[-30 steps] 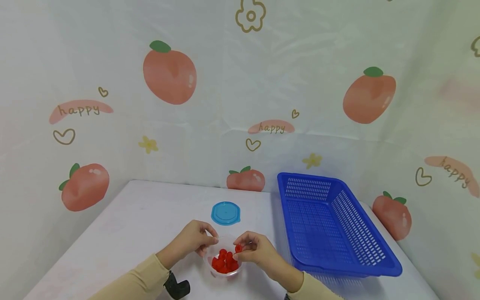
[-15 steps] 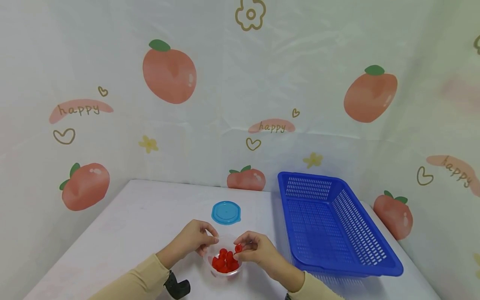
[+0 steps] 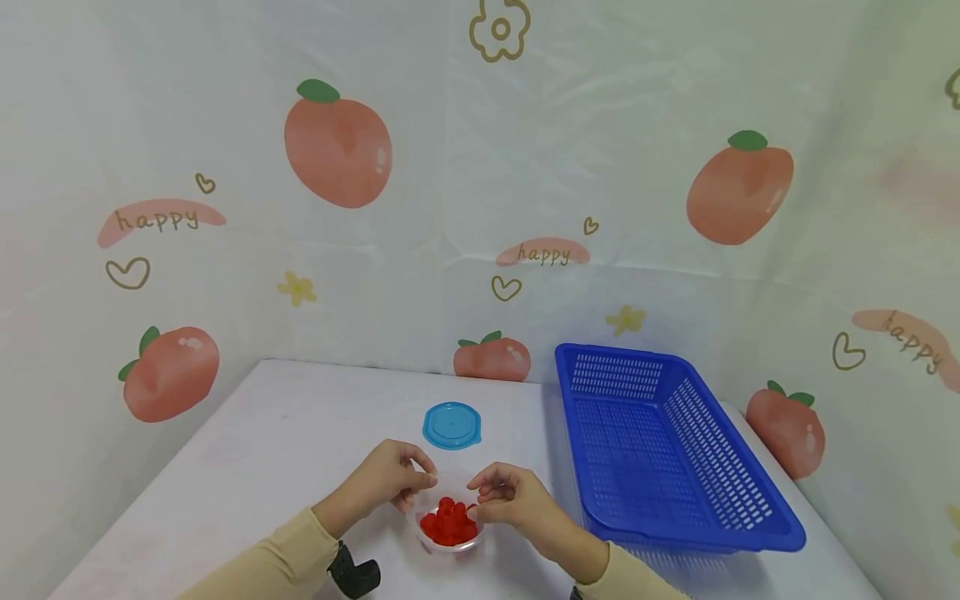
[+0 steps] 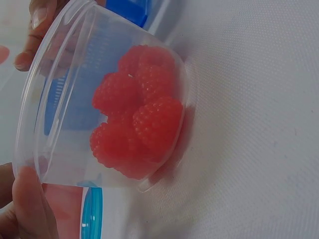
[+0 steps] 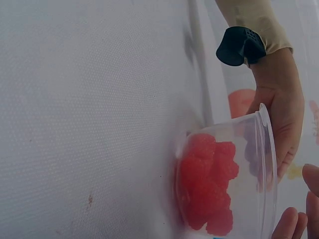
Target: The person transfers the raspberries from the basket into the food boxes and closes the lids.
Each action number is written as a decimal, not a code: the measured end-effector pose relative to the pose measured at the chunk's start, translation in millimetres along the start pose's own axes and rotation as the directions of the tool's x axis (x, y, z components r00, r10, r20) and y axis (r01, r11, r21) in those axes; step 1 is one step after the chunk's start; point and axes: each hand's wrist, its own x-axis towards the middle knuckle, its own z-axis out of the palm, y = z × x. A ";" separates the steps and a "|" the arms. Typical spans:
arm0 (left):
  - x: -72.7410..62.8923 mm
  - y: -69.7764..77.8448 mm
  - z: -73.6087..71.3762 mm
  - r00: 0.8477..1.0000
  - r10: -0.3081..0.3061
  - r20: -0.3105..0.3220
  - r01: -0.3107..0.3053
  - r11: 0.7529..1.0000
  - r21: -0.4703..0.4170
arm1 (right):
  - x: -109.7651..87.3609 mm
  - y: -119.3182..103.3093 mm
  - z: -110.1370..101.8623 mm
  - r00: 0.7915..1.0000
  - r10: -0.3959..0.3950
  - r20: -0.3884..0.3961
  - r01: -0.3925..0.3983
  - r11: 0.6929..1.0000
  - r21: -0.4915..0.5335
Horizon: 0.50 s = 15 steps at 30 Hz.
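A clear plastic tub point(image 4: 67, 164) stands upright on the white table, with several red raspberries point(image 3: 450, 523) piled in its bottom. My left hand point(image 3: 388, 477) grips the tub's rim from the left; its thumb point(image 4: 29, 196) lies against the rim in the left wrist view. Over the opposite side of the tub is my right hand point(image 3: 519, 502), fingers parted from the thumb and no raspberry between them. In the right wrist view its fingertips point(image 5: 288, 226) are close to the rim; whether they touch it I cannot tell.
Behind the tub a blue round lid point(image 3: 452, 426) lies flat on the table point(image 3: 322, 417). A large blue perforated basket point(image 3: 573, 442) stands to the right. A printed white cloth point(image 3: 435, 167) hangs behind. A black wrist device point(image 3: 354, 575) sits by the left cuff.
My right hand has let go of the raspberry it pinched, which is now among the others in the tub. Both hands have stayed in nearly the same place.
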 end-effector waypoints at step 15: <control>0.4 -2.4 0.8 1.000 -0.011 -0.008 0.011 1.000 0.005 | 0.8 -0.8 -0.4 1.000 0.002 0.000 -0.002 1.000 -0.008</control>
